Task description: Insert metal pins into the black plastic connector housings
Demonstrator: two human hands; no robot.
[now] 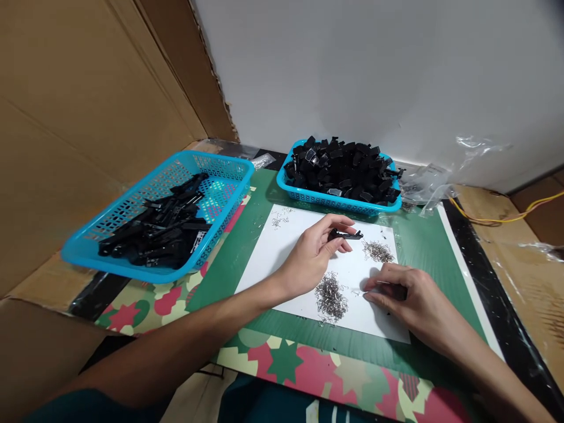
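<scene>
My left hand (318, 249) is closed around a small black plastic part (346, 235), whose narrow end sticks out past the fingertips above the white paper. My right hand (396, 291) is low over the right side of the sheet, thumb and fingers pinched together. A tiny wire piece (356, 292) shows at its fingertips, but whether they grip it I cannot tell. Something dark shows under the curled fingers, too shaded to name. Between the hands lies a heap of small metal wire pieces (331, 298). A second heap of them (378, 251) lies above my right hand.
The white paper (259, 270) lies on a green board (215, 282). Behind it stands a blue basket (343, 202) piled with black parts; another blue basket (154, 273) at left holds longer black parts. Clear plastic bags (427, 182) and yellow wires (493, 220) lie at right.
</scene>
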